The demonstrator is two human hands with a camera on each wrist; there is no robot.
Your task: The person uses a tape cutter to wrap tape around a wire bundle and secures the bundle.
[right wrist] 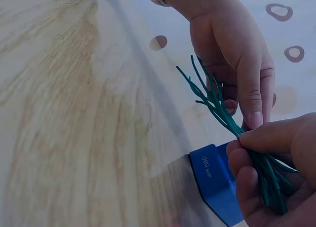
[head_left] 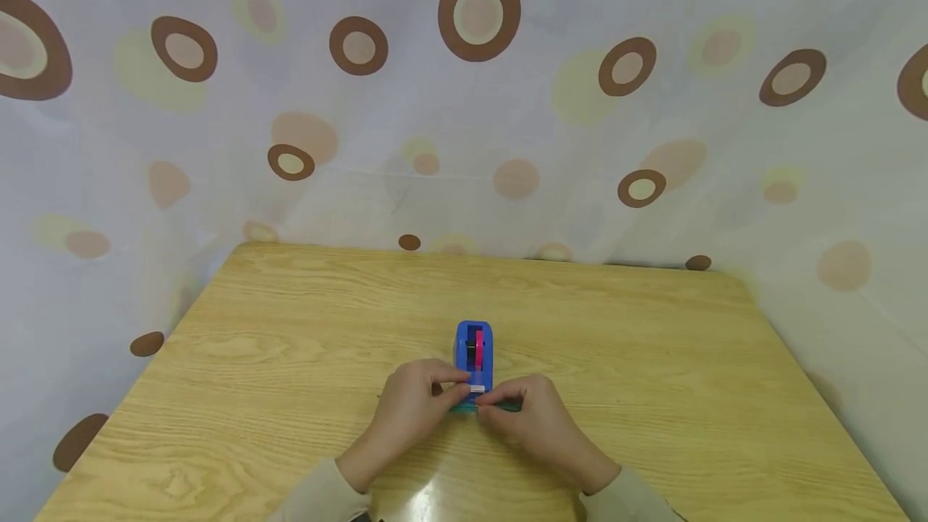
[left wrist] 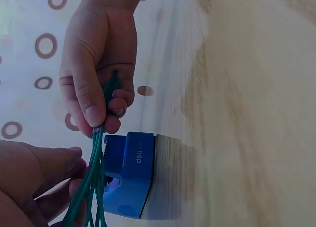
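Observation:
A bundle of thin green strands [right wrist: 217,104] is bound by a narrow clear band of tape near its middle. My right hand [head_left: 536,421] grips one half, thumb and index finger pinching at the band, the other fingers curled round the strands. My left hand [head_left: 413,405] is close on the other side, fingers bent, thumb and index fingertips right by the band; splayed strand ends pass across its palm side. Whether it pinches tape or strands I cannot tell. Just beyond the hands stands a blue tape dispenser [left wrist: 133,172] marked "deli", with a pink-red roll core [head_left: 479,347] inside.
The dispenser stands on a light wood-grain table [head_left: 652,361]. Behind and at both sides of the table hangs a pale curtain [head_left: 406,111] with brown, peach and yellow dots. Light sleeves [head_left: 322,494] cover both forearms.

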